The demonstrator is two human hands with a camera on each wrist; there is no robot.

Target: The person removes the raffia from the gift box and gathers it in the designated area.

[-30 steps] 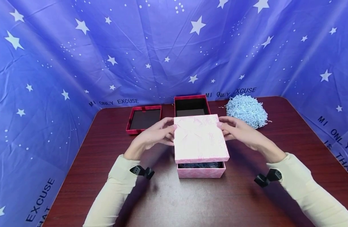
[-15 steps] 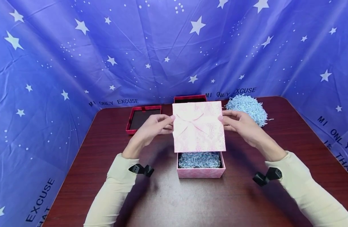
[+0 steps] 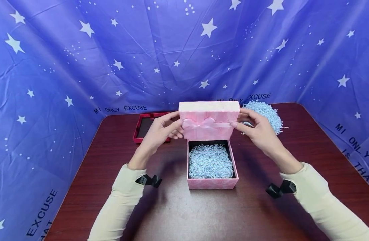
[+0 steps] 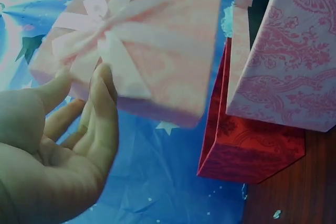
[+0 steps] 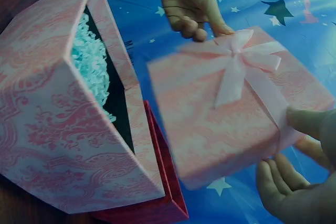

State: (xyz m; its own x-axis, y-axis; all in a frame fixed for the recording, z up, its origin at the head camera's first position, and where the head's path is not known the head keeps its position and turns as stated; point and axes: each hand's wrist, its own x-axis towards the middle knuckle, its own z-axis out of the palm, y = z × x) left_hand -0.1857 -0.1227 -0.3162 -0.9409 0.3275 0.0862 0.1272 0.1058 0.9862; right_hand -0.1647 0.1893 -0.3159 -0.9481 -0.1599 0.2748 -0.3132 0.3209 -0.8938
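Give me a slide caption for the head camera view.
Both hands hold a pink lid above its shred-filled pink box.

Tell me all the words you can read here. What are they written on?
"MI ONLY EXCUSE": on the blue star cloth, behind the table.
"MI ONLY EXCUSE": again on the cloth, partly hidden behind the pink lid.
"EXCUSE": cloth, lower left.
"MI ONLY", "IS THAT": cloth, right side, cut off.
The pink box and red lid show no words.

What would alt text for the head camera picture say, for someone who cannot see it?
Two hands, left hand and right hand, hold a pink bow-topped lid tilted up above an open pink box filled with pale blue paper shreds, on a dark wooden table.
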